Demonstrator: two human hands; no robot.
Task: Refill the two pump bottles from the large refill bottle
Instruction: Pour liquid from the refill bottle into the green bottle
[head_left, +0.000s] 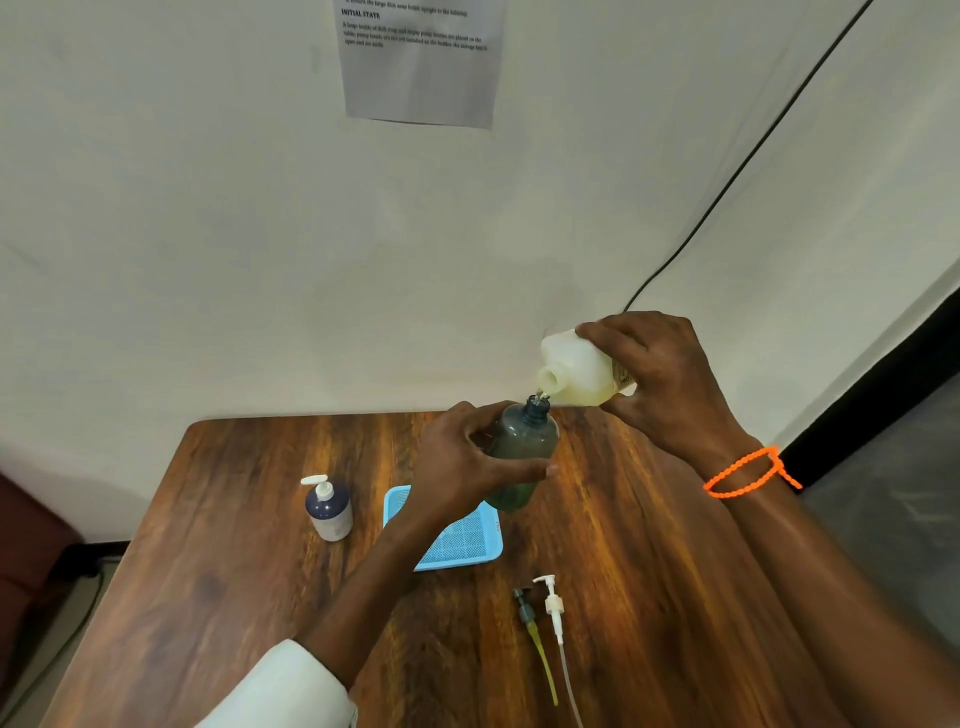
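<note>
My left hand (467, 462) grips a dark translucent pump bottle (522, 447) lifted above the table, its neck open and pointing up. My right hand (665, 384) holds the large white refill bottle (576, 371) tipped on its side, with its open mouth just above the dark bottle's neck. A thin stream of liquid runs between the two. A second pump bottle (328, 509), dark blue over white with a white pump head fitted, stands upright at the table's left. A dark pump head (525, 610) and a white pump head (553, 605) lie on the table with their tubes.
A light blue mesh tray (462, 540) lies on the wooden table (208, 571) under my left wrist. A printed sheet (421, 57) hangs on the wall behind, and a black cable (727, 187) runs down it. An orange bead band (748, 473) circles my right wrist.
</note>
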